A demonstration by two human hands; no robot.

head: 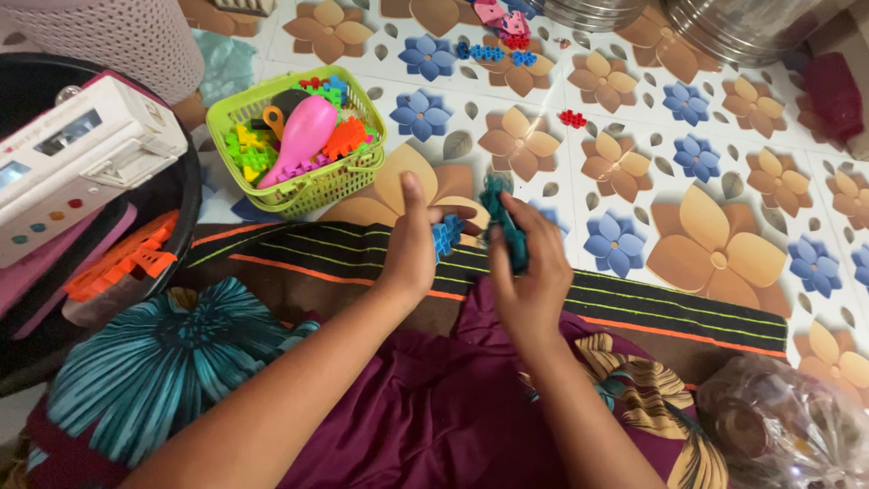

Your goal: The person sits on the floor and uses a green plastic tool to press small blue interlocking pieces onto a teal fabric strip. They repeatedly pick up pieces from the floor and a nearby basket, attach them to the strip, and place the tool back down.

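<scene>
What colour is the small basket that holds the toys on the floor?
The basket is lime green, with an open lattice wall; the head view shows it clearly.

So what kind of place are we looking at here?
Most likely the floor of a home. The person sits on flower-patterned floor tiles, a green basket full of plastic toys stands nearby, and each hand, left hand and right hand, holds toy blocks.
</scene>
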